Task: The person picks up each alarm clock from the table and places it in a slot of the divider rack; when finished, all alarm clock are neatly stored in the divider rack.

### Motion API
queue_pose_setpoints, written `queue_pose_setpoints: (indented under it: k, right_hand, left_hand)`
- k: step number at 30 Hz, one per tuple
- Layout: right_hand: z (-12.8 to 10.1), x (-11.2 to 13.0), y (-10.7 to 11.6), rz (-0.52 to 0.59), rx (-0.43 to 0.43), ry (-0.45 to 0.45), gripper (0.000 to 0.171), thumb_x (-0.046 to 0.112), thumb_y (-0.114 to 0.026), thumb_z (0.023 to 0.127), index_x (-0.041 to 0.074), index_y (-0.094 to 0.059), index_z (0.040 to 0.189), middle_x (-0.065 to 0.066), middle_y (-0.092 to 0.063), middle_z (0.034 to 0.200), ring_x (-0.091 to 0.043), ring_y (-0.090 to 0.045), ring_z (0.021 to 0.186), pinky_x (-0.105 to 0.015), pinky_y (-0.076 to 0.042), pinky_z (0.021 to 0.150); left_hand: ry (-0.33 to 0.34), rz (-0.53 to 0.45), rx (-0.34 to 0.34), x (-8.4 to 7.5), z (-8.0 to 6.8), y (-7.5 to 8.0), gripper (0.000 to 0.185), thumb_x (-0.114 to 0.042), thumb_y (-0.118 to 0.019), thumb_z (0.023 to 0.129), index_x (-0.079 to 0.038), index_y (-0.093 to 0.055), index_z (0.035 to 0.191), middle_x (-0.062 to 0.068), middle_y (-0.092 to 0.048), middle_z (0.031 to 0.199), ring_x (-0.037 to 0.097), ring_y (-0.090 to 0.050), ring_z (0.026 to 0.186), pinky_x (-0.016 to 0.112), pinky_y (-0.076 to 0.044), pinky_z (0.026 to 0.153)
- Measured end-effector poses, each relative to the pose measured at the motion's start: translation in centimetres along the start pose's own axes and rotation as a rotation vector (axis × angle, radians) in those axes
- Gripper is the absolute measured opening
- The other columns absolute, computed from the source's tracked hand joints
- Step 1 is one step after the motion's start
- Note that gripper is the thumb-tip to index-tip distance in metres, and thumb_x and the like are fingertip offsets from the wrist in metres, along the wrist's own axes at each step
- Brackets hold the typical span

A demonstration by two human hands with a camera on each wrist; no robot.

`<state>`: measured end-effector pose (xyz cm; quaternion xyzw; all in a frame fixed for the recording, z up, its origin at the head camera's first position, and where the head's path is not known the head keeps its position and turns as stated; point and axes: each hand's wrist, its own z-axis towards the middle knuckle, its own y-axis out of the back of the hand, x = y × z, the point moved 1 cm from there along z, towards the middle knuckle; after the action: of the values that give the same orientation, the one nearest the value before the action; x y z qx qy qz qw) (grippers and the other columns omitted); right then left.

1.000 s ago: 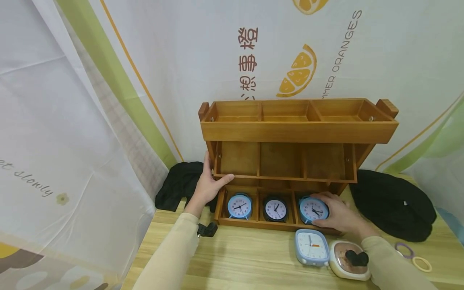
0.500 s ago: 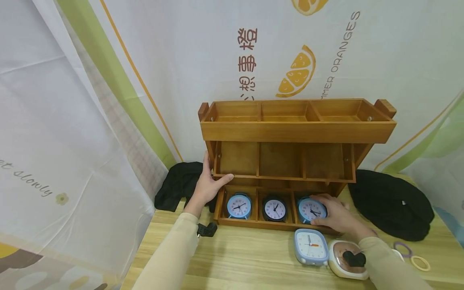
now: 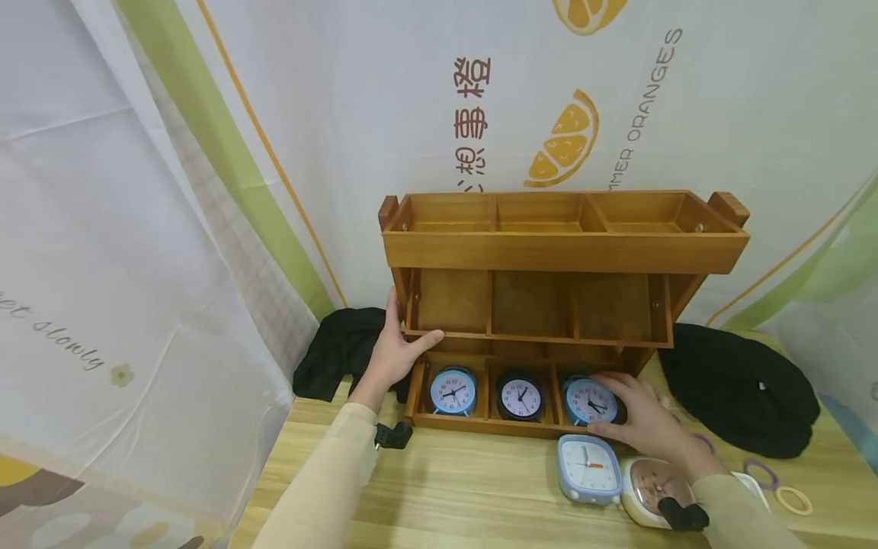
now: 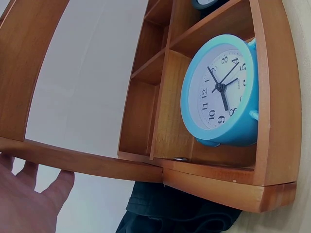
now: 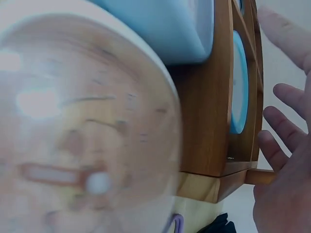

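Two blue clocks (image 3: 453,391), one black (image 3: 520,396) (wooden brown shelf (image 3: 562,252)).

Three round clocks sit side by side in the rack's (image 3: 549,252) bottom row (one per compartment); the square clock (image 3: 588,467) lies on the table (image 3: 466,496) just before it.
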<state>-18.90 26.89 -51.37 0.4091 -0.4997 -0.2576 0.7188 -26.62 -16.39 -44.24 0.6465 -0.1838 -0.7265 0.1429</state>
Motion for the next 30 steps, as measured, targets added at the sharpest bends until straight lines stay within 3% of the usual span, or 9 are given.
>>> queue_pose_setpoints:
  k: [10,15,20,24,30]
  right_hand:
    - [-3.4,2.6,-0.6,0.057,-0.029,0.040,0.079,0.039,-0.090,0.082,0.006,-0.057,0.146,-0.021,-0.054,0.142,-0.049,-0.048,0.124,-0.076,-0.031,0.091]
    - [-4.7,3.6,-1.8,-0.016,-0.064,0.021,0.087,0.052,-0.092,0.073,0.013,-0.060,0.143,-0.016,-0.058,0.137,-0.046,-0.051,0.118,-0.072,-0.024,0.090]
    - [-5.0,4.2,-2.6,-0.086,-0.053,0.019,0.097,0.059,-0.096,0.058,0.020,-0.063,0.140,-0.009,-0.060,0.135,-0.040,-0.053,0.116,-0.066,-0.028,0.088]
    - [-5.6,4.4,-3.2,-0.125,-0.038,0.042,0.092,0.055,-0.099,0.057,0.025,-0.066,0.137,-0.002,-0.061,0.134,-0.036,-0.055,0.115,-0.061,-0.029,0.087]
    - [-6.4,4.6,-3.6,-0.137,-0.047,0.054,0.086,0.056,-0.098,0.058,0.030,-0.068,0.134,0.000,-0.061,0.138,-0.036,-0.057,0.118,-0.064,-0.032,0.089]
  left_hand:
    - [-0.004,-0.007,-0.001,0.1,-0.1,0.2,0.119,-0.051,-0.077,0.093,-0.030,0.014,0.167,0.006,0.001,0.175,0.033,-0.013,0.159,0.057,-0.024,0.123]
    - [-0.013,-0.009,0.003,0.2,0.0,0.1,0.119,-0.052,-0.076,0.093,-0.031,0.014,0.167,0.006,0.001,0.175,0.033,-0.013,0.160,0.058,-0.024,0.123]
    - [-0.007,-0.007,0.000,0.2,0.0,0.0,0.119,-0.052,-0.076,0.093,-0.030,0.014,0.167,0.006,0.001,0.175,0.033,-0.013,0.160,0.057,-0.023,0.124]
    - [-0.008,-0.007,0.007,0.1,0.0,0.0,0.118,-0.052,-0.076,0.093,-0.031,0.014,0.167,0.005,0.002,0.175,0.034,-0.013,0.159,0.058,-0.024,0.123]
    - [-0.006,-0.012,0.008,0.0,-0.1,0.0,0.118,-0.052,-0.076,0.093,-0.033,0.014,0.167,0.006,0.001,0.175,0.033,-0.013,0.160,0.058,-0.023,0.124]
